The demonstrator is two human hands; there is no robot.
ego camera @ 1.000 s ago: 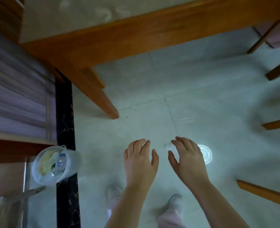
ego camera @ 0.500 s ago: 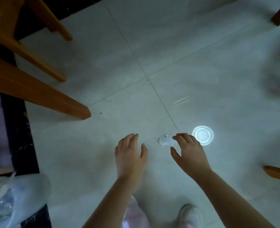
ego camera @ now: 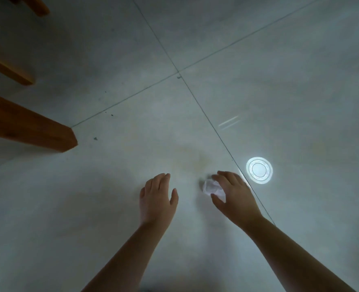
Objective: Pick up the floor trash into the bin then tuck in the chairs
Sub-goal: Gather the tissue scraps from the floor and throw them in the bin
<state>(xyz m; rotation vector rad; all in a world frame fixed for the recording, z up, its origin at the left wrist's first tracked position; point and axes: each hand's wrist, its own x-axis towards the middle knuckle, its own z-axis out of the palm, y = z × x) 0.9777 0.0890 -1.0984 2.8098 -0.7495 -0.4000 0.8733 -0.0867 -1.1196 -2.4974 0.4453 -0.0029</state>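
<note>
Right hand (ego camera: 236, 196) grasps crumpled white paper (ego camera: 209, 186) on tiled floor (ego camera: 132, 85), thumb and fingers curled round it. Left hand (ego camera: 156, 200) released, fingers straight, holding nothing, near paper. Wooden leg (ego camera: 28, 125) well apart, left.

We find nothing to read: no lettering, label, brand or number shows on the crumpled white paper (ego camera: 211, 186), the floor tiles (ego camera: 279, 81) or the wooden leg (ego camera: 26, 127).

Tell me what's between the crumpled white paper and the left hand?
Only bare grey floor tile separates the crumpled white paper and the left hand, seen in the head view.
</note>
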